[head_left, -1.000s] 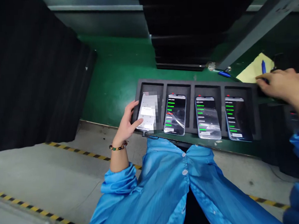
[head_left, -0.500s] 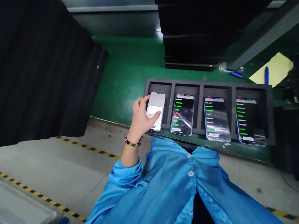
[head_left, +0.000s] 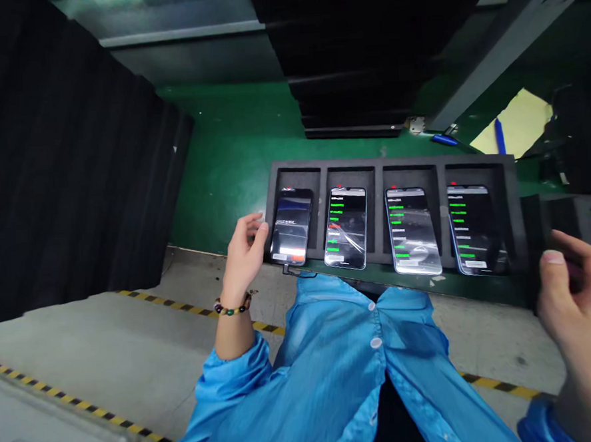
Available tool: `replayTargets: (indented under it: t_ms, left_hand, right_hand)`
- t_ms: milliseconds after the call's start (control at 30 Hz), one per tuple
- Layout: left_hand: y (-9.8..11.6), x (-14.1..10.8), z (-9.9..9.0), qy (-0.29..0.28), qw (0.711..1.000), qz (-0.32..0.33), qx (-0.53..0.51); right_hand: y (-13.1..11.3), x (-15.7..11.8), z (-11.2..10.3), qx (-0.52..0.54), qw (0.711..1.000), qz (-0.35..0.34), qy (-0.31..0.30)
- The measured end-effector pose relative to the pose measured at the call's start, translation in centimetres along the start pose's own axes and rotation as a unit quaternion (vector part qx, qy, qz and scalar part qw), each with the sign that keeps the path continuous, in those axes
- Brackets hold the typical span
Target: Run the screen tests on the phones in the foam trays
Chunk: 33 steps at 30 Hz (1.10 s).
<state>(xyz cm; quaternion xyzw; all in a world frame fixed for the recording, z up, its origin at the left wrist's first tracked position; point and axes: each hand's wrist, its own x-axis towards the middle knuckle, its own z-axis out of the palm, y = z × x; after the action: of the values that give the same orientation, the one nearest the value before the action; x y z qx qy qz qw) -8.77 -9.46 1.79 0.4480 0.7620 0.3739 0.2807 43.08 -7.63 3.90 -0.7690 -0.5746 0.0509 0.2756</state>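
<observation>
While the black foam tray lies along the near edge of the green bench, four phones sit one to a slot in it, screens lit. The leftmost phone fills the tray's far-left slot, with a thin cable at its bottom end. The next phone, third phone and rightmost phone show green list lines. Behind the tray stands a stack of black trays; behind its right end lie a yellow sheet and a blue pen. Left of the tray hangs a black curtain. Nothing blocks the slots.

The left hand sits at the tray's left end, fingers loosely curled and half open, fingertips just beside the leftmost phone's edge, holding nothing; contact cannot be told. The right hand hovers off the tray's right end, fingers spread loosely, thumb up, empty.
</observation>
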Motion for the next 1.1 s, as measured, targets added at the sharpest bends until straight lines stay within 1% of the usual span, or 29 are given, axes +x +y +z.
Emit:
replayTargets:
  t_ms: [67,100,133,200,267,333,367,467,533,600,700,800,867,1000,1100]
  left_hand:
    - [-0.3,-1.1,-1.2,0.006,0.999,-0.033,-0.007]
    - [-0.5,-1.8,-1.7,-0.009,0.998,-0.059,-0.022]
    - [-0.7,-2.6,-2.1,-0.038,0.994,-0.09,-0.045]
    - [-1.0,-4.1,-2.4,-0.11,0.975,-0.156,-0.114]
    - [-1.0,-5.5,-1.9,-0.161,0.945,-0.21,-0.192]
    - [-0.7,-6.4,-0.9,-0.19,0.918,-0.236,-0.257]
    - [-0.4,-6.8,-0.4,-0.2,0.907,-0.241,-0.282]
    - [0.2,-7.4,1.0,-0.221,0.885,-0.243,-0.33]
    - [0.3,-7.6,1.5,-0.215,0.88,-0.241,-0.349]
    - [0.3,-7.8,1.9,-0.199,0.88,-0.237,-0.36]
    - [0.1,-8.0,2.6,-0.174,0.88,-0.236,-0.373]
    - [0.1,-8.2,3.3,-0.15,0.878,-0.237,-0.388]
    - [0.2,-8.3,3.7,-0.138,0.878,-0.234,-0.394]
    - [0.3,-8.4,4.2,-0.129,0.884,-0.223,-0.39]
    - [0.3,-8.6,4.6,-0.111,0.893,-0.217,-0.379]
  right_hand:
    - [-0.8,-1.7,0.9,0.041,0.998,-0.021,0.05]
    - [-1.2,-2.5,1.4,0.065,0.993,-0.033,0.089]
    - [-1.4,-3.3,1.9,0.087,0.986,-0.045,0.132]
    - [-1.6,-4.2,3.0,0.111,0.973,-0.071,0.191]
    - [-1.5,-4.1,3.8,0.121,0.961,-0.077,0.238]
    - [-1.2,-3.2,4.6,0.137,0.949,-0.069,0.274]
    - [-0.9,-2.6,5.0,0.147,0.946,-0.075,0.28]
    - [0.1,-0.5,6.2,0.16,0.94,-0.13,0.27]
    - [1.0,0.5,7.0,0.165,0.94,-0.163,0.25]
    - [1.9,1.2,7.8,0.19,0.943,-0.173,0.21]
    - [2.8,1.5,8.6,0.244,0.949,-0.15,0.131]
    - [2.9,1.2,8.8,0.304,0.945,-0.087,0.085]
    - [2.8,1.0,8.6,0.321,0.943,-0.057,0.071]
    - [2.3,1.0,8.2,0.299,0.95,-0.059,0.062]
    - [1.7,1.0,8.0,0.29,0.953,-0.05,0.064]
